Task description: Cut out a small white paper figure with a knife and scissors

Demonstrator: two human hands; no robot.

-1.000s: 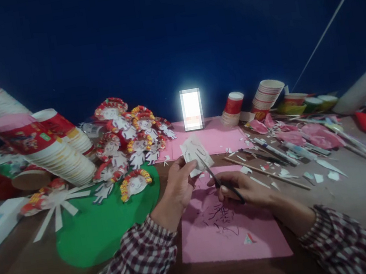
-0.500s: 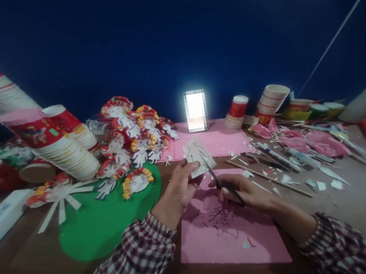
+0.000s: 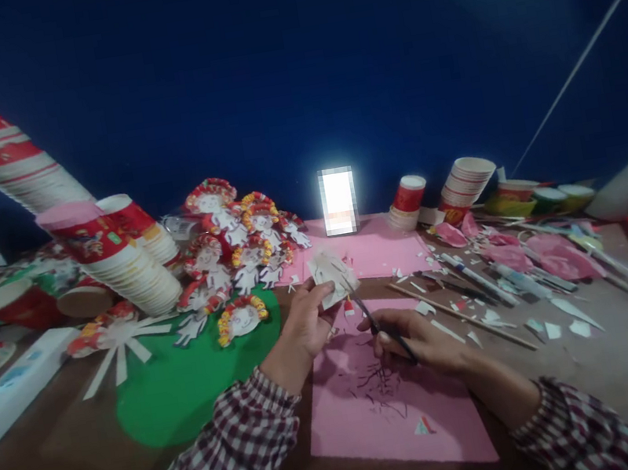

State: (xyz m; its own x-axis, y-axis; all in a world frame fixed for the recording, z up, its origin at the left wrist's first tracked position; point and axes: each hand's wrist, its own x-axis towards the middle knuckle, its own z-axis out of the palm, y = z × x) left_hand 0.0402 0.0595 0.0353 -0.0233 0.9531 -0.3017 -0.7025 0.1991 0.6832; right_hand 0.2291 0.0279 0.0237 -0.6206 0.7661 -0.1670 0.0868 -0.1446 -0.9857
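Between thumb and fingers, my left hand (image 3: 307, 323) grips a small white paper piece (image 3: 332, 273) with dark drawn lines. My right hand (image 3: 411, 339) is closed on dark-handled scissors (image 3: 369, 313), whose blades reach the lower right edge of the paper. Whether the blades are parted is too blurred to tell. A small red and white scrap (image 3: 348, 306) shows just below the paper. Beneath both hands lies a pink sheet (image 3: 351, 435) bearing dark marks or thin dark clippings; I cannot tell which.
Paper-cup stacks (image 3: 135, 271) lean at the left beside several decorated paper figures (image 3: 221, 218). One curly-haired paper face (image 3: 242, 319) lies on a green sheet (image 3: 162, 402). A white power strip (image 3: 17, 393) is far left. Pens (image 3: 479, 280), a wooden stick (image 3: 469, 313) and paper scraps spread rightward.
The paper in my left hand has tilted and shifted slightly left, the scissors with it. A red and white scrap now shows below it. The whole view has shifted slightly. Another person's hand appears far left.
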